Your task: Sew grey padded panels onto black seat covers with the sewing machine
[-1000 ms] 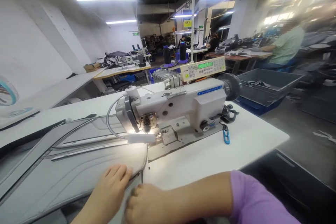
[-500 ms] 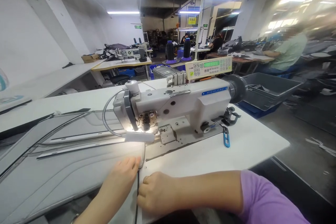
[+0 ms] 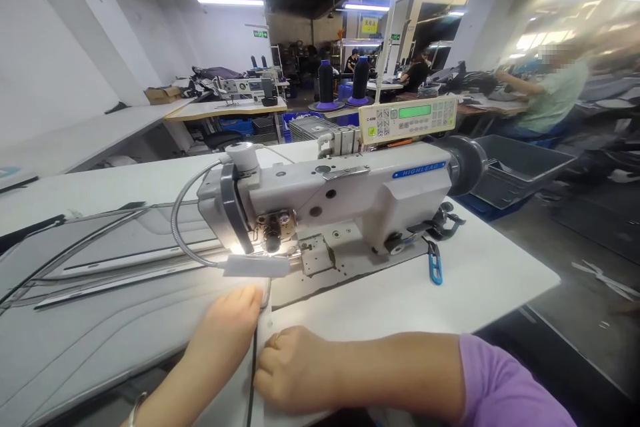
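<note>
A large light-grey sewn panel (image 3: 125,320) with stitched curved lines and dark edging spreads over the left of the table, partly under the sewing machine (image 3: 340,193). My left hand (image 3: 233,313) is closed at the panel's near right corner, below the machine's lamp (image 3: 256,266). Close beside it, at the table's front, my right hand (image 3: 293,370) is curled shut. A thin black strip (image 3: 253,363) runs down between the hands, next to my right fingertips. Whatever those fingers hold is hidden.
Blue thread snips (image 3: 435,263) lie on the table right of the machine. A control box (image 3: 407,119) and black thread cones (image 3: 325,83) stand behind it. Grey crates (image 3: 520,170) are at the right, where a person (image 3: 557,90) sits working.
The camera view has shifted slightly, so the machine appears larger and the panel further left. Both hands stay close together at the panel's corner, with little movement.
</note>
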Available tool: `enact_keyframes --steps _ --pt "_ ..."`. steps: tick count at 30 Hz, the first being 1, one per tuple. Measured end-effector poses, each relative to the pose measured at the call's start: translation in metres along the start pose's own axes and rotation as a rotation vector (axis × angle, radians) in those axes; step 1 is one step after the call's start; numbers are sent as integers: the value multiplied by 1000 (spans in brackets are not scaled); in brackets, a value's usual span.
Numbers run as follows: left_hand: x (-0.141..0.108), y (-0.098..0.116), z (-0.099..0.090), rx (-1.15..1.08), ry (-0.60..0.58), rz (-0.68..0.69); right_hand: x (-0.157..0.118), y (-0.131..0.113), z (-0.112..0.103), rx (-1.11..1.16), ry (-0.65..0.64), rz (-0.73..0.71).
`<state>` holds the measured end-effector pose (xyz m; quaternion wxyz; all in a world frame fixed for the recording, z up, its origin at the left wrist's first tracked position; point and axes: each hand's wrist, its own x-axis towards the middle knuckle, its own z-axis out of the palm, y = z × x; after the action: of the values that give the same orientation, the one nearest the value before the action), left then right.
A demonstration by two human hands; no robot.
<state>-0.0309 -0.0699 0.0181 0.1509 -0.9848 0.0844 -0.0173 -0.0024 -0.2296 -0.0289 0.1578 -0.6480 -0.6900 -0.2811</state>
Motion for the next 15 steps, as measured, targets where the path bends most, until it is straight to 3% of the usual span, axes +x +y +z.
enact_keyframes --steps 6,15 --pt "7 -1 1 -14 57 -24 3 2 -5 6 -39 36" --pt "20 -5 8 71 255 9 5 7 -5 38 -149 85"
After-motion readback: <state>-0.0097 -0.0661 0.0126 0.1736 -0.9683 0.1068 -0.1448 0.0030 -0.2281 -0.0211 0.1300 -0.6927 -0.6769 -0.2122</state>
